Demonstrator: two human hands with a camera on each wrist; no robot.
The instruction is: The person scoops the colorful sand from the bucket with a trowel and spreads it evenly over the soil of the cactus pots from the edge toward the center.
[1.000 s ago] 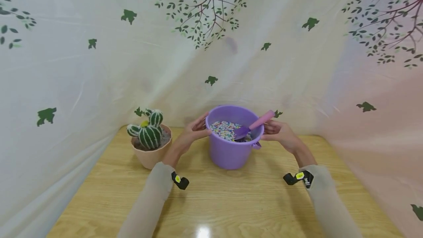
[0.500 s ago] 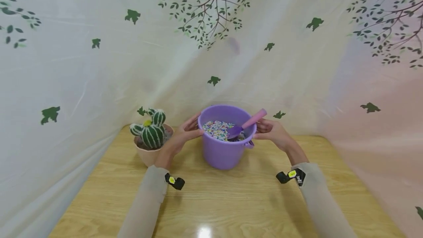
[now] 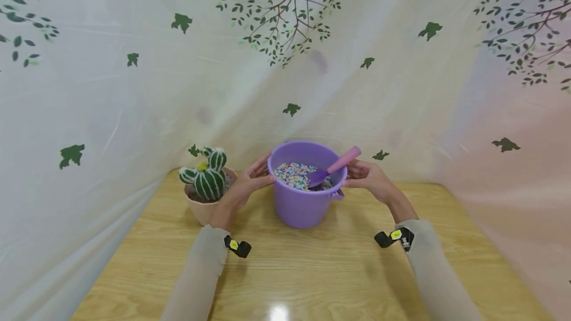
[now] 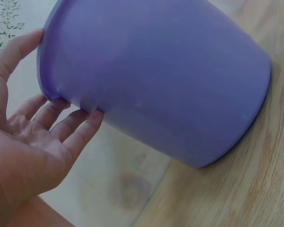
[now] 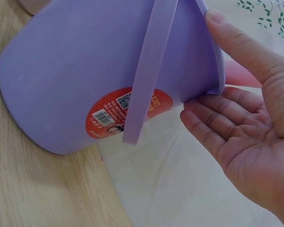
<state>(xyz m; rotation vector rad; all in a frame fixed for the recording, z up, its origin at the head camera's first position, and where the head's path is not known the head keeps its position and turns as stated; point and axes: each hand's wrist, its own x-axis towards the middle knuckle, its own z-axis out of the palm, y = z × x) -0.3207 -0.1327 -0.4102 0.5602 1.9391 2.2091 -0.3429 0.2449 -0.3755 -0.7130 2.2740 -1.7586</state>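
A purple plastic bucket (image 3: 303,207) stands upright on the wooden table in the head view. Multicoloured small pellets (image 3: 292,175) lie inside, and a small shovel (image 3: 342,160) with pink grip and purple blade leans on the right rim. My left hand (image 3: 245,185) holds the bucket's left side, thumb at the rim and fingertips against the wall in the left wrist view. On the opposite side my right hand (image 3: 372,180) holds it, thumb on the rim edge and fingers just under it. The bucket handle (image 5: 151,71) hangs down in the right wrist view.
A potted cactus (image 3: 209,182) stands left of the bucket, partly behind my left forearm. The wooden table (image 3: 308,271) stretches toward me. A pale curtain (image 3: 250,98) with leaf prints hangs close behind the bucket. A red label (image 5: 102,113) is stuck on the bucket.
Both hands have moved the bucket a little left, toward the cactus pot, between the first and second frames. Since then it has stayed about still. The head view has shifted slightly.
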